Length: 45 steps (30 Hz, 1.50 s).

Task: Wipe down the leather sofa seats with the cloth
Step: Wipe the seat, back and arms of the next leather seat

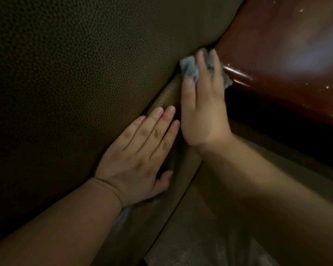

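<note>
Two bare forearms filled the bottom of the view, reaching up and away over the olive-brown leather seat (pixel 181 217). At the end of the nearer arm, the left hand (pixel 142 148) lay flat with its fingers straight and close together, palm pressed on the pebbled leather cushion (pixel 75 73) right at the seam where it met the seat, holding nothing. Just beside it, almost touching its fingertips, the right hand (pixel 204 100) reached deeper into the crevice. Its fingers were stretched forward and pressed down on a small bunched grey cloth (pixel 189 68), which showed between and on both sides of them. Whether the thumb curled round the cloth could not be told. That cloth sat in the corner where the cushion met the glossy reddish-brown wooden armrest (pixel 277 54), touching its polished edge.
</note>
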Each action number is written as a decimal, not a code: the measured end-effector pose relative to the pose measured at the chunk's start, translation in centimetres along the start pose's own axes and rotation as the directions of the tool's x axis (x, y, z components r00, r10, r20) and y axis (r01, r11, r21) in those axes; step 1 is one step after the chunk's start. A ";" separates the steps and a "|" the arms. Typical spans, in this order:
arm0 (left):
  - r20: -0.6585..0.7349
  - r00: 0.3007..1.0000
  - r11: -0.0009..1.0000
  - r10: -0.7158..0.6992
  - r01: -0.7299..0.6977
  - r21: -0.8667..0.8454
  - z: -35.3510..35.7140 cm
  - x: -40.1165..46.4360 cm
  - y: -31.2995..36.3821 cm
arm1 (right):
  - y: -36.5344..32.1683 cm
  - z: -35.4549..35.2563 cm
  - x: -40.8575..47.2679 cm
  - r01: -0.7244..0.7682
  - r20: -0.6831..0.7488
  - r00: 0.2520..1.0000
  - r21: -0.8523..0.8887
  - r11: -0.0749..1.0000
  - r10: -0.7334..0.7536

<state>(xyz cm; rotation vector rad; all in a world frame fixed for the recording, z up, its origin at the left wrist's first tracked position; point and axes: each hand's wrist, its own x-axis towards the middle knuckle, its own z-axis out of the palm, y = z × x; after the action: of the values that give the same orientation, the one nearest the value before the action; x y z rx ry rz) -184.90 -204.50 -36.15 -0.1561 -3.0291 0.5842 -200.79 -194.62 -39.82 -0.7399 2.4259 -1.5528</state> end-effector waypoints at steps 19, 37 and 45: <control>0.024 0.999 0.996 -0.027 0.025 0.082 -0.1 -0.2 0.0 | -0.4 1.4 -16.3 -0.668 0.306 0.740 0.232 0.707 0.599; 0.676 0.695 0.665 -0.243 0.627 -0.406 -9.4 -13.3 10.4 | -3.0 -18.8 -20.6 -0.647 0.430 0.649 -0.122 0.753 0.627; 0.798 0.473 0.373 -0.374 0.864 -0.337 -20.7 -22.4 15.0 | -8.6 -25.6 -24.8 -0.449 0.535 0.611 -0.373 0.812 0.584</control>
<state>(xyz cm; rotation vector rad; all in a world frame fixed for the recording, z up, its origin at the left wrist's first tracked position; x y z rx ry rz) -159.88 -185.44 -23.25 1.5132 -3.1682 -0.8526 -186.79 -164.78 -23.80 -0.4096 2.0121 -0.6735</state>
